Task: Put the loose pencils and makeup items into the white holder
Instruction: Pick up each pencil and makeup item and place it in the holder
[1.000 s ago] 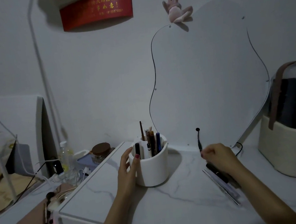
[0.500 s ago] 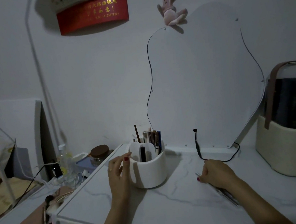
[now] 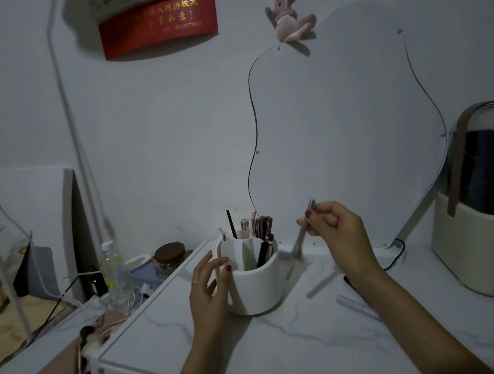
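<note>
Half a second back my right hand [image 3: 340, 232] was flat on the worktop [image 3: 286, 344] near its back edge, closing over the loose sticks; now it is lifted clear, pinching one slim grey pencil [image 3: 305, 229] between thumb and forefinger, tip hanging down and blurred with motion. It sits just to the right of the white holder [image 3: 254, 286], a little above the rim. My left hand [image 3: 209, 285] cups the holder's left wall, fingers curled against it and thumb on the near rim, bracing it rather than lifting it.

The holder stands toward the back of the worktop, left of its middle, with dividers inside. The back compartment is already crowded with upright pencils and pens; the near-left one looks emptiest.

To do this well, I judge I should swing the pencil upright first, bring it over an open compartment, and lower it tip-first rather than drop it, so it does not knock the standing ones. My left hand should hold steady against any push.

A lilac pen [image 3: 356, 306] and a dark stick [image 3: 352, 282] lie on the worktop by my right forearm, yet to be collected.
</note>
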